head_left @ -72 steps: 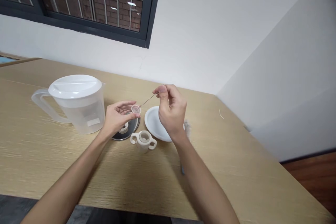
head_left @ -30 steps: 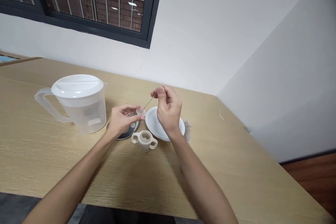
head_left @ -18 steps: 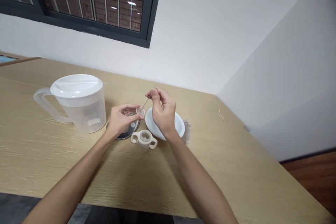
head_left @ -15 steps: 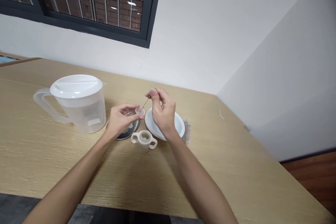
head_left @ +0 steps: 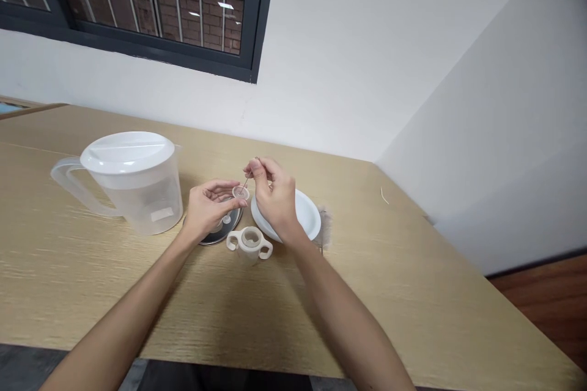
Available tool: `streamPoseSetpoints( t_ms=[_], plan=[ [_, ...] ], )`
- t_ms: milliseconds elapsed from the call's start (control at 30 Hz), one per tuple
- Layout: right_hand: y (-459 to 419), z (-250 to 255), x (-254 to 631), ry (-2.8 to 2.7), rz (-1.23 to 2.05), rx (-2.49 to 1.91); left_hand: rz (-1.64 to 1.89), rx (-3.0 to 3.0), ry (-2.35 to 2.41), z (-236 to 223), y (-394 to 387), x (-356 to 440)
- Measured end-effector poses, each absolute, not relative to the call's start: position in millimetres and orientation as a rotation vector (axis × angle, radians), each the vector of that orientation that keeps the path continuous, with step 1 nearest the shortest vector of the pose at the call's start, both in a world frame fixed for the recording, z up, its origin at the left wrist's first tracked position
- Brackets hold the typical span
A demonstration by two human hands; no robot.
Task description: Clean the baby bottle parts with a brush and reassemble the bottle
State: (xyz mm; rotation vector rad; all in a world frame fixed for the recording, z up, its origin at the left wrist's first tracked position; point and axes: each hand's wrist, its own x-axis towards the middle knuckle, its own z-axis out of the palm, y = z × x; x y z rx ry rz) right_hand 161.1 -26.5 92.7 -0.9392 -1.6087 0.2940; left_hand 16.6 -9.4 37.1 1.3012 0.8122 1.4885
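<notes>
Wooden table (head_left: pixel 413 293): left hand (head_left: pixel 206 211) pinches small clear cap (head_left: pixel 241 193) above dark disc (head_left: pixel 222 234); right hand (head_left: pixel 275 192) pinches thin rod (head_left: pixel 246 181), apparently probing the cap; next move calls for steadiness

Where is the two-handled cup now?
In the head view, the cream two-handled cup stands on the table left of centre, in front of the gap between dark tray and white plate.

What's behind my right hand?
A white plate lies behind your right hand, showing to its left and right. The hand covers much of the plate's middle, so anything there can't be seen.
</notes>
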Motion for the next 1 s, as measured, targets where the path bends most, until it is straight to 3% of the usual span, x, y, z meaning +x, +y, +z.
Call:
streamPoseSetpoints(
  t_ms=[1000],
  plan=[
    [-23.8, 77.6, 151.5, -1.844, 0.226, -1.053, 1.527, 1.281, 0.757, 38.1, -4.4, 10.5]
  ],
)
